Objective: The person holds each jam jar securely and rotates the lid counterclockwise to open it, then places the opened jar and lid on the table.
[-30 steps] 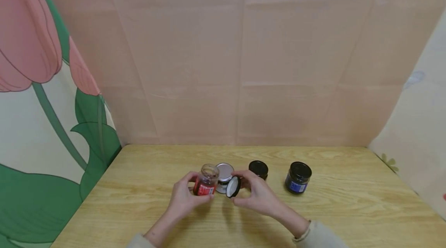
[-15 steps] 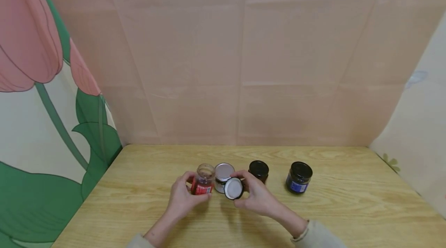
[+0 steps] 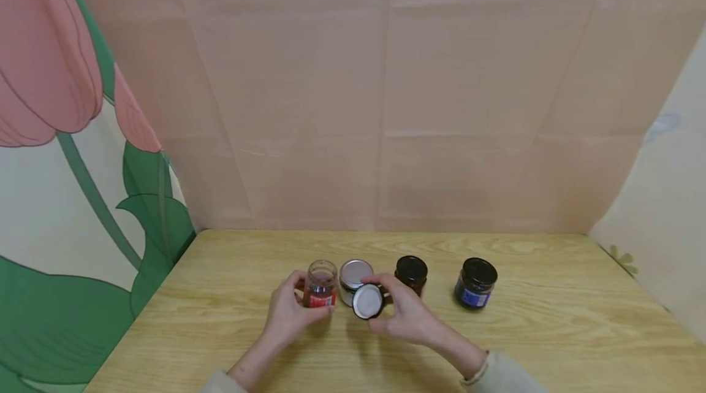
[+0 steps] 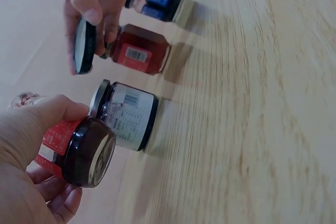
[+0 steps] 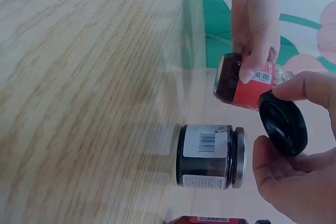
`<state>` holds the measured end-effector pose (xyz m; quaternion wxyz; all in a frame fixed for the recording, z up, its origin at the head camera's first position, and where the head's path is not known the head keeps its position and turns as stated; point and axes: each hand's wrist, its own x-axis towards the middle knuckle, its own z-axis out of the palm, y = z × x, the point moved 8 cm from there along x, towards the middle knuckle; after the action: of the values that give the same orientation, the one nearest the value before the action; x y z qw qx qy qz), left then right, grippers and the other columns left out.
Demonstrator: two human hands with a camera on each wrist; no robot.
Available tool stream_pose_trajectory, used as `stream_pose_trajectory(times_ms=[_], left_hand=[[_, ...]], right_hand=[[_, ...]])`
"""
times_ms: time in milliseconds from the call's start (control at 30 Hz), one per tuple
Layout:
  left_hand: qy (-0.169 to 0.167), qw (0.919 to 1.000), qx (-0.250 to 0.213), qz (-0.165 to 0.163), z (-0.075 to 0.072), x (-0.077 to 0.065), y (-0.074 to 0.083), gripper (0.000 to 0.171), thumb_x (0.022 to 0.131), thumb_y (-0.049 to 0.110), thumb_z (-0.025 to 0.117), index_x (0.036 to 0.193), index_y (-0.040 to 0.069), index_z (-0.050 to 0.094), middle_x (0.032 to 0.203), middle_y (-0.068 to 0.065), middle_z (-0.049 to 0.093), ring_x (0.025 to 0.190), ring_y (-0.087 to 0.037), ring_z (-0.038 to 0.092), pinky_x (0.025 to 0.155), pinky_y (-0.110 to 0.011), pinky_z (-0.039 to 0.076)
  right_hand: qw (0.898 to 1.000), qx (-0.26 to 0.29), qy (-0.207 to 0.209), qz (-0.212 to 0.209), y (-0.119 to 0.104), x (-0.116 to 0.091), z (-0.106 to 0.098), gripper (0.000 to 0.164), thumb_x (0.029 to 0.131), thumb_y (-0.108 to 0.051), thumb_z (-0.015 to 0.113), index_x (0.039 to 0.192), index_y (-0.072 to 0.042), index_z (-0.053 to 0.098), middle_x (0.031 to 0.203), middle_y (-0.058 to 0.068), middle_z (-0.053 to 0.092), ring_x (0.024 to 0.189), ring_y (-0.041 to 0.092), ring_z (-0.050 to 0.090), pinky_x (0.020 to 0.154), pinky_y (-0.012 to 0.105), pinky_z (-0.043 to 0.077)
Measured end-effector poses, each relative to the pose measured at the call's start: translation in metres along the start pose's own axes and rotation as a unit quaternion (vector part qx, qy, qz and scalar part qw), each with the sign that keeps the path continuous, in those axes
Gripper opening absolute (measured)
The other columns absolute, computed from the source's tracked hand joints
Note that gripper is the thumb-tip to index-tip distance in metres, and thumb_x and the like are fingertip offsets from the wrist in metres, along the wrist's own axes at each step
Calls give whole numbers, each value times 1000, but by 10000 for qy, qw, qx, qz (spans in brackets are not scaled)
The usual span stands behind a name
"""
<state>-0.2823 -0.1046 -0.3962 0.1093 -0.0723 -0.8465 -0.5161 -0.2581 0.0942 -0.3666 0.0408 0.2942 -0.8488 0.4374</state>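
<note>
My left hand grips a lidless glass jar by its sides. It has a red label and dark contents, and its mouth faces up. The left wrist view shows its glass base raised off the tabletop. Just to the right, my right hand pinches a round black lid by the rim between thumb and fingers. The lid's white underside faces the head camera; its black top shows in the right wrist view. Lid and jar are apart. Behind the lid stands a silver-lidded jar with a white label.
A black-lidded jar stands behind my right hand, its red label visible in the left wrist view. Farther right is a blue-labelled jar with a black lid. All stand on a wood-grain table before a pinkish cloth backdrop.
The black lid has turned from nearly edge-on to show its white underside, shifting slightly left. The jar in my left hand has moved slightly left and tilts less. Both hands keep their hold.
</note>
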Motion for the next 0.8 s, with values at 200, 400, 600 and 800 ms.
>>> stream_pose_trajectory(times_ms=[200,400,600,800], left_hand=[[14,10000,81,-24,-4,4,-4,54,55,12,90,100,8,60,92,-8,63,72,-18,55,62,-23,47],[31,9998,174,-96,-8,6,-10,55,56,14,91,101,8,60,93,-8,63,73,-17,55,63,-24,47],[21,9995,275,-129,-11,9,-12,55,56,14,91,101,8,60,93,-7,63,75,-17,54,63,-24,45],[100,9991,394,-108,-14,13,-12,56,57,14,91,103,6,60,95,-7,64,80,-19,54,65,-25,43]], right_hand=[[10000,-30,53,-76,0,0,1,60,69,-4,76,125,0,54,112,11,61,93,12,57,78,26,52],[9997,-4,-46,-260,-4,2,5,62,72,-6,76,129,0,53,113,12,61,92,12,57,77,25,53],[9997,31,-154,-169,-4,4,12,55,72,-7,76,123,-2,57,110,9,63,93,15,58,76,25,51],[9994,64,-289,-184,-3,9,22,54,72,-8,77,121,-2,56,110,7,64,96,17,60,76,26,52]])
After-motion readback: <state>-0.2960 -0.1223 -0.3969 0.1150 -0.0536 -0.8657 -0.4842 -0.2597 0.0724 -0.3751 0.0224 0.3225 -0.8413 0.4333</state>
